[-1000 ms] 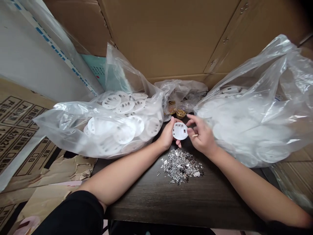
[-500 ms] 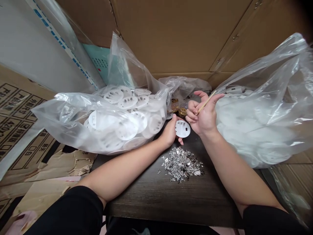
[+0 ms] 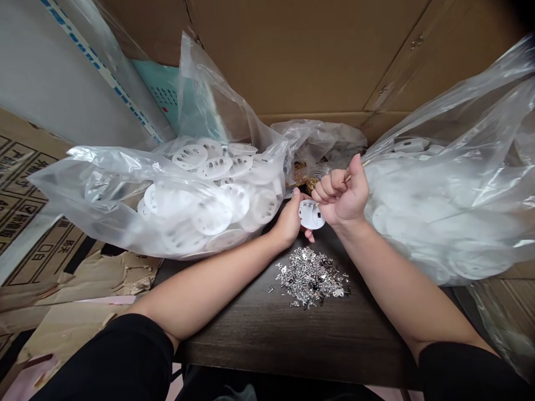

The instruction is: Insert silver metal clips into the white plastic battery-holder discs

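In the head view, the left hand (image 3: 289,218) grips a white disc (image 3: 311,216) beyond a metal heap (image 3: 311,278) that lies loose, apparently left to use; the right hand (image 3: 343,195), curled tight around a stick (image 3: 366,162), works at the disc's right edge, where slots look partly filled.

Left hand (image 3: 290,220): fingers (image 3: 310,236) mostly hidden behind white disc (image 3: 311,217). Stick (image 3: 366,163), up-right of disc, mostly hidden in right hand (image 3: 343,195). Metal bits (image 3: 310,277), below disc, too small to sort. Plastic bag (image 3: 493,120), right of disc, cut by view edge.
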Action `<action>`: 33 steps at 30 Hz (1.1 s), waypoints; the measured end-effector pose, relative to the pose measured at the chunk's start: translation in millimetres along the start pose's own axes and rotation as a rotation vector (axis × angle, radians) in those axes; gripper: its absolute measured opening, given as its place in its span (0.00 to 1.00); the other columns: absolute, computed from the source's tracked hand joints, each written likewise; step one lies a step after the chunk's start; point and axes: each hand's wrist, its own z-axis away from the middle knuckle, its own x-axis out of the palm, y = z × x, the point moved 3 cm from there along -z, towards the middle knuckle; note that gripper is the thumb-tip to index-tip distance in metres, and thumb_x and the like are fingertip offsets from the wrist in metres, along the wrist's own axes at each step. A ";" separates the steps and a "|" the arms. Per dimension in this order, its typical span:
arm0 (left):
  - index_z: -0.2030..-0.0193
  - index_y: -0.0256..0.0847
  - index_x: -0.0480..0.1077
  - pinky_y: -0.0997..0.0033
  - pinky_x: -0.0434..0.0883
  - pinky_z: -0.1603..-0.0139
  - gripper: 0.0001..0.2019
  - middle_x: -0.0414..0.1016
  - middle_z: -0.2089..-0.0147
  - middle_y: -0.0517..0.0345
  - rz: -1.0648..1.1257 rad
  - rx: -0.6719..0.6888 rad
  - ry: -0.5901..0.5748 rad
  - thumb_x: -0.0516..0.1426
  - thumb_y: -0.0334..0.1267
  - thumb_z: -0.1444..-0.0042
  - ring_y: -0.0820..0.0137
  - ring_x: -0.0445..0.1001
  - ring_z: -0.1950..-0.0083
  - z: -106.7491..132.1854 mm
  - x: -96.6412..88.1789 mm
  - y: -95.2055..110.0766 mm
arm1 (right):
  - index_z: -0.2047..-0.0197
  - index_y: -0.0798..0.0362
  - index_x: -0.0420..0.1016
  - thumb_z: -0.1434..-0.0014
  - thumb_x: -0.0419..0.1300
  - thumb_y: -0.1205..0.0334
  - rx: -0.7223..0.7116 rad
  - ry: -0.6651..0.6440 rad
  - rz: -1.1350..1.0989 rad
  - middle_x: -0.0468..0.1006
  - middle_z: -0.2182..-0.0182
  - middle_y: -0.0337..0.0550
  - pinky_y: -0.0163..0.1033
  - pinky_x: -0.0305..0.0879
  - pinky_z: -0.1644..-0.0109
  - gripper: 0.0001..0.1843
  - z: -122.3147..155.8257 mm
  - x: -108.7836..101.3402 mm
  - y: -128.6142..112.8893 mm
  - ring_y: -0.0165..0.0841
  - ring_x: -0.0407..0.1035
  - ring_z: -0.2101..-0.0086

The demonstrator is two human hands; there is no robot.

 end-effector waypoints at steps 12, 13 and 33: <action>0.60 0.42 0.63 0.68 0.67 0.85 0.30 0.66 0.81 0.62 -0.028 0.001 0.033 0.39 0.67 0.31 0.70 0.63 0.87 -2.5 -1.2 -3.2 | 0.84 0.51 0.42 0.39 0.63 0.49 -0.049 0.123 -0.188 0.40 0.88 0.31 0.36 0.38 0.82 0.35 1.2 5.3 6.1 0.23 0.38 0.87; 0.60 0.42 0.63 0.68 0.67 0.85 0.29 0.66 0.81 0.62 -0.027 -0.003 0.039 0.39 0.67 0.31 0.70 0.63 0.87 -2.2 -0.9 -2.7 | 0.84 0.51 0.41 0.39 0.62 0.49 -0.054 0.122 -0.186 0.40 0.88 0.31 0.36 0.38 0.82 0.36 1.3 5.0 5.5 0.23 0.38 0.87; 0.60 0.42 0.63 0.70 0.67 0.86 0.29 0.64 0.82 0.64 -0.054 0.040 0.029 0.38 0.65 0.29 0.71 0.63 0.87 -1.1 -0.1 -0.5 | 0.83 0.52 0.39 0.43 0.63 0.50 -0.155 0.189 -0.185 0.40 0.88 0.32 0.36 0.38 0.81 0.36 8.4 6.3 8.5 0.22 0.39 0.86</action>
